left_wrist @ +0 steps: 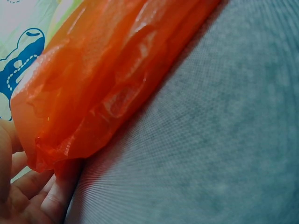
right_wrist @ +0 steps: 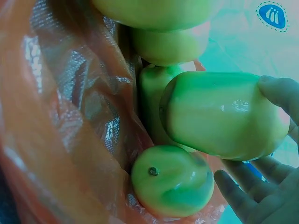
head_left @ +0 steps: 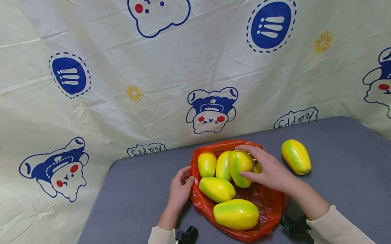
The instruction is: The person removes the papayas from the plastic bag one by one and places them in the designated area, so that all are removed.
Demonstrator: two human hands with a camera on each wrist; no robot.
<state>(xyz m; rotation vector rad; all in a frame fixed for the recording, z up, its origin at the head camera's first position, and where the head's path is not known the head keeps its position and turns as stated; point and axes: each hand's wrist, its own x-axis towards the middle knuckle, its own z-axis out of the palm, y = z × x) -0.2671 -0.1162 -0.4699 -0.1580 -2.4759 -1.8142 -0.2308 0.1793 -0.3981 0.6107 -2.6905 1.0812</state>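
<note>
Your right hand (head_left: 270,170) holds a glossy yellow-green oval fruit (head_left: 241,169) over the far part of the red plastic bag (head_left: 271,207); your left hand (head_left: 180,189) grips its left rim; that smooth skin might slip, or loosened plastic might sag inward.

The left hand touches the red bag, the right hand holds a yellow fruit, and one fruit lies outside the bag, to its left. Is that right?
Not quite: the lone fruit lies on the table to the right of the red bag, as the head view shows. The left hand does touch the bag, and the right hand does hold a yellow fruit.
</note>
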